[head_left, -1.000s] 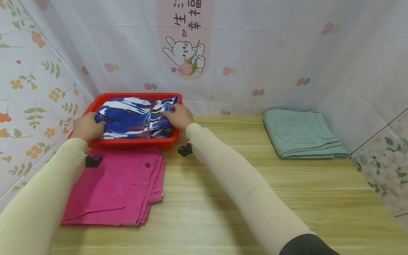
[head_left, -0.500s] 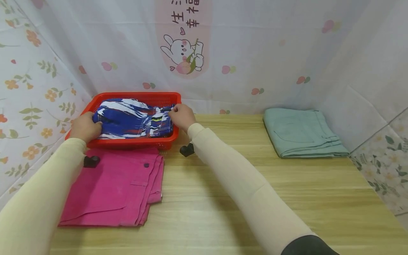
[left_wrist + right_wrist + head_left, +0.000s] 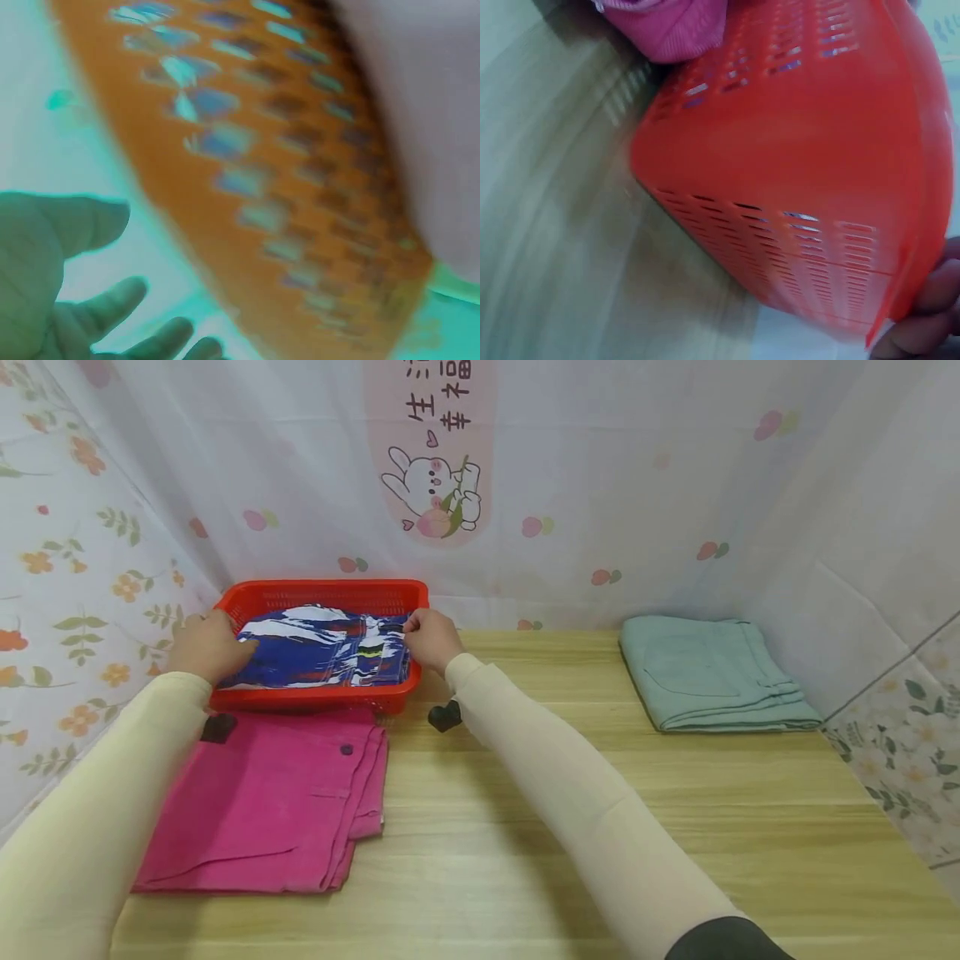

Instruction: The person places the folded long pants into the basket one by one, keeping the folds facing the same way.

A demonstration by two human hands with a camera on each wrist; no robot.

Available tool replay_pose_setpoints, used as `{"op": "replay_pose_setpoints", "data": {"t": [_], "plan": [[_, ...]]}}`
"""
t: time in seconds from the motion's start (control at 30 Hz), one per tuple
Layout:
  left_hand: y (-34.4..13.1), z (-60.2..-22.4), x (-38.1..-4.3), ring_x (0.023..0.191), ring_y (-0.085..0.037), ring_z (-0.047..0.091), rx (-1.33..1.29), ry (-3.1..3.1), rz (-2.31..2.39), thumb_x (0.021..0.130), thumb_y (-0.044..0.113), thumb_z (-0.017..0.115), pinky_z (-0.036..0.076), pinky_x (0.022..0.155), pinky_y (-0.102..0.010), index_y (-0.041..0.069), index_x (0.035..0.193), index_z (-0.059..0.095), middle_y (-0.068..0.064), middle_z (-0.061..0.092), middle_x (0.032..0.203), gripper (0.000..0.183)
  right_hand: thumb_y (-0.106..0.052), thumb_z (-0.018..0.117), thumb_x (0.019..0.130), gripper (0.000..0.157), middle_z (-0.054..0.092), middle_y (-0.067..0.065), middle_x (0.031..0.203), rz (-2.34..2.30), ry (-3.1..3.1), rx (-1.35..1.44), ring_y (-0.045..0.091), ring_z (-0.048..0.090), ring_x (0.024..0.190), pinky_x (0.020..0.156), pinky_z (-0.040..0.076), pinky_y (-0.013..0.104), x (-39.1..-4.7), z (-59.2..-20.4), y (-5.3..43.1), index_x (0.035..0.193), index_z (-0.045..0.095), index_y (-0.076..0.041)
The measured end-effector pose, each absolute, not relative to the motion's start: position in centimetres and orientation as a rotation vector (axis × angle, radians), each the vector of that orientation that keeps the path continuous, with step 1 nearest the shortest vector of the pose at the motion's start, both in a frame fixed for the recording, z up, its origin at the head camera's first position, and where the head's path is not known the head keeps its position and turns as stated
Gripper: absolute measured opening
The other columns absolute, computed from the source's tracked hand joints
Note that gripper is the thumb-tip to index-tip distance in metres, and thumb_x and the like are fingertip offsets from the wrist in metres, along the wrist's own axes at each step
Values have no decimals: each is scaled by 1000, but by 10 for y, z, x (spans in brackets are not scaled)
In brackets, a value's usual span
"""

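Observation:
Blue, white and red patterned folded pants (image 3: 307, 647) lie in a red plastic basket (image 3: 315, 695) with slotted walls. My left hand (image 3: 206, 645) is at the basket's left end in the head view. Its fingers are spread and loose beside the slotted wall in the left wrist view, holding nothing. At the opposite end, my right hand (image 3: 433, 641) has its thumb and finger pinching the basket's rim, as the right wrist view shows. Folded pink pants (image 3: 255, 810) lie on the table in front of the basket, under my left forearm.
Folded light green pants (image 3: 697, 672) lie at the right back of the wooden table (image 3: 540, 877). A white printed curtain (image 3: 585, 485) hangs behind the table, with floral cloth along both sides.
The patterned pants have settled lower and flatter into the basket. My left hand has let go of their left end and lifted slightly; my right hand has moved from their waistband to the rim.

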State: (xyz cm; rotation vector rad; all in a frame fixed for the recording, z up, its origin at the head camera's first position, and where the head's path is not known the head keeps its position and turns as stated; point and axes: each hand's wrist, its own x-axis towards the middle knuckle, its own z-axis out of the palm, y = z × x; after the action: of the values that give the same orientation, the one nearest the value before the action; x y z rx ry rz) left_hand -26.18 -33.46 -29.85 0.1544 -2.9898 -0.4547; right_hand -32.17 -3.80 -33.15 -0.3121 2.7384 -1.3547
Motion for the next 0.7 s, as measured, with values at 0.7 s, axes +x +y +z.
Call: {"op": "replay_pose_setpoints", "data": {"t": [0.7], "plan": [[-205, -290, -352, 121, -41, 50, -233, -3633, -721, 85, 37, 77, 44, 100, -58, 11, 149, 41, -20, 50, 136, 78, -26, 59, 101, 28, 63, 9, 85, -1551, 2509, -21, 18, 58, 70, 66, 54, 30, -319, -354, -28, 107, 64, 1]]}}
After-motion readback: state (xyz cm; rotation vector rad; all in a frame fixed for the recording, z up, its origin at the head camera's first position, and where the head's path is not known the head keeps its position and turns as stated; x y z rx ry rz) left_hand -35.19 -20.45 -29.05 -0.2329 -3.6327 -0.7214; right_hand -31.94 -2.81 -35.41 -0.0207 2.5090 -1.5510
